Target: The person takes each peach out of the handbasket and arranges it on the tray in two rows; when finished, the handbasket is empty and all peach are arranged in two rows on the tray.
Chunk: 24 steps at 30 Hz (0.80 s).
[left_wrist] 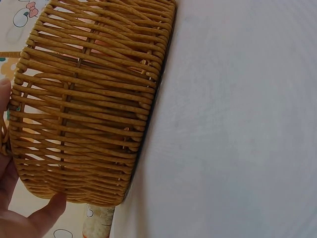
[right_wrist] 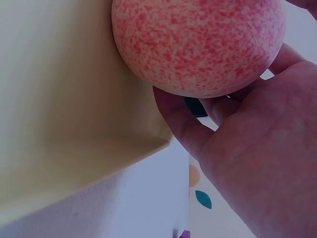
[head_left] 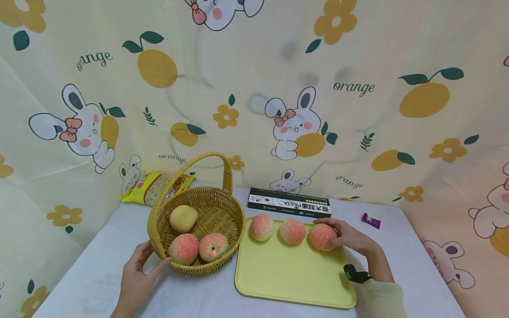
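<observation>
A wicker basket (head_left: pixel 210 212) with a tall handle stands at the left of the table. My left hand (head_left: pixel 137 274) holds its near left side, thumb against the woven wall (left_wrist: pixel 89 109) and fingers up by the rim. Inside the basket lie two pink peaches (head_left: pixel 184 249) and a yellow round fruit (head_left: pixel 184 219). At the far right corner of the yellow tray (head_left: pixel 294 274), my right hand (head_left: pixel 355 238) grips a pink peach (head_left: pixel 323 237), which fills much of the right wrist view. Two more peaches (head_left: pixel 293 232) sit in a row to its left along the tray's far edge.
Behind the tray lies a black and white pasta box (head_left: pixel 289 202). A yellow food bag (head_left: pixel 153 189) is behind the basket, against the printed cloth backdrop (head_left: pixel 238 88). A small purple packet (head_left: pixel 370 220) lies to the right of the tray.
</observation>
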Each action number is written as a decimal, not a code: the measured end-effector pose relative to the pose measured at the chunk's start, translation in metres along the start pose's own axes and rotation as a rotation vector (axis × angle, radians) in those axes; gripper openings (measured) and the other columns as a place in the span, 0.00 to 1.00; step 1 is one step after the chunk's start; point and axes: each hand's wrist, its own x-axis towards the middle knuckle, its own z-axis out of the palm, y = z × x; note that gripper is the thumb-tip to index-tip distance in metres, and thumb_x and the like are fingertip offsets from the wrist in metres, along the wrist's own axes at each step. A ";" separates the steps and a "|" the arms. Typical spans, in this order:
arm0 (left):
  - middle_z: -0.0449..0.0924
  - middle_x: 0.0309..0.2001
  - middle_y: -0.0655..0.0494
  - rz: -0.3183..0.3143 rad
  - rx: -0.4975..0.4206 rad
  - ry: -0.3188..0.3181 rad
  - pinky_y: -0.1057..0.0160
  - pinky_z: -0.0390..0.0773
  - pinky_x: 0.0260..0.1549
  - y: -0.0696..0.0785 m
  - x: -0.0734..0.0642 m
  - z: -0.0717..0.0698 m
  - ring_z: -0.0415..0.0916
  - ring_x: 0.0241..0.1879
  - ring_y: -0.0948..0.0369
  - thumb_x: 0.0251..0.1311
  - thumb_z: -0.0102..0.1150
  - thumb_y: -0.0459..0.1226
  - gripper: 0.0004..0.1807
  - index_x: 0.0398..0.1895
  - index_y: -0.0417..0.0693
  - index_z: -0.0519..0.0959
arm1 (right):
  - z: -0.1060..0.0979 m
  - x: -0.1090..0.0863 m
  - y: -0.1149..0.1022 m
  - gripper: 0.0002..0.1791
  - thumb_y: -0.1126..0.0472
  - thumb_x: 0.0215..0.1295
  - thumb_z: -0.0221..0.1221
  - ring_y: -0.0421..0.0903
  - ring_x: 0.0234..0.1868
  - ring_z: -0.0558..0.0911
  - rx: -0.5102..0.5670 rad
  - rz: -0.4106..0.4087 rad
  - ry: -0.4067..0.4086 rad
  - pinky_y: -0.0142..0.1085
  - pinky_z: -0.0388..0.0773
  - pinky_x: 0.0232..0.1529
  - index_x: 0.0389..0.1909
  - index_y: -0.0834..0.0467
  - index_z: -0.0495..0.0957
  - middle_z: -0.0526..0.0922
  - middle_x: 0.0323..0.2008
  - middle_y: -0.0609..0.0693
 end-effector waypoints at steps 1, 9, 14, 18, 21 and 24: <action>0.79 0.51 0.51 -0.001 0.001 0.000 0.79 0.72 0.58 0.000 0.000 0.000 0.74 0.53 0.71 0.47 0.70 0.17 0.31 0.57 0.33 0.74 | 0.000 0.000 0.000 0.40 0.64 0.58 0.67 0.49 0.53 0.78 -0.002 0.001 0.001 0.33 0.81 0.55 0.70 0.68 0.63 0.70 0.63 0.67; 0.78 0.51 0.48 -0.004 -0.003 -0.003 0.79 0.71 0.58 0.001 0.000 0.000 0.74 0.53 0.71 0.47 0.70 0.17 0.31 0.58 0.33 0.74 | 0.002 -0.001 -0.002 0.42 0.63 0.56 0.68 0.51 0.55 0.76 -0.018 0.006 0.018 0.32 0.80 0.56 0.70 0.69 0.62 0.69 0.64 0.68; 0.78 0.51 0.45 0.005 -0.008 -0.006 0.79 0.71 0.59 0.001 -0.001 -0.001 0.74 0.53 0.70 0.47 0.70 0.17 0.32 0.58 0.33 0.74 | 0.003 -0.002 -0.005 0.41 0.62 0.56 0.68 0.53 0.57 0.73 -0.035 0.011 0.040 0.32 0.79 0.56 0.70 0.68 0.63 0.69 0.63 0.66; 0.78 0.51 0.47 0.000 -0.009 -0.006 0.79 0.71 0.59 0.001 -0.001 -0.001 0.74 0.53 0.71 0.47 0.70 0.17 0.31 0.58 0.33 0.74 | 0.001 -0.002 -0.008 0.40 0.63 0.55 0.68 0.55 0.58 0.71 -0.054 0.008 0.066 0.32 0.78 0.56 0.68 0.68 0.64 0.70 0.62 0.65; 0.79 0.51 0.53 -0.007 -0.008 -0.007 0.79 0.71 0.58 0.001 0.000 -0.001 0.74 0.54 0.71 0.47 0.70 0.17 0.31 0.57 0.33 0.74 | 0.000 -0.003 -0.009 0.40 0.64 0.55 0.68 0.57 0.59 0.70 -0.058 0.007 0.077 0.31 0.78 0.55 0.68 0.68 0.65 0.71 0.61 0.65; 0.78 0.51 0.59 0.000 -0.012 -0.009 0.78 0.71 0.59 0.001 0.000 -0.001 0.74 0.54 0.69 0.47 0.70 0.17 0.30 0.57 0.33 0.74 | -0.002 -0.003 -0.010 0.40 0.63 0.54 0.67 0.58 0.61 0.69 -0.063 0.016 0.081 0.32 0.78 0.56 0.68 0.68 0.65 0.71 0.62 0.65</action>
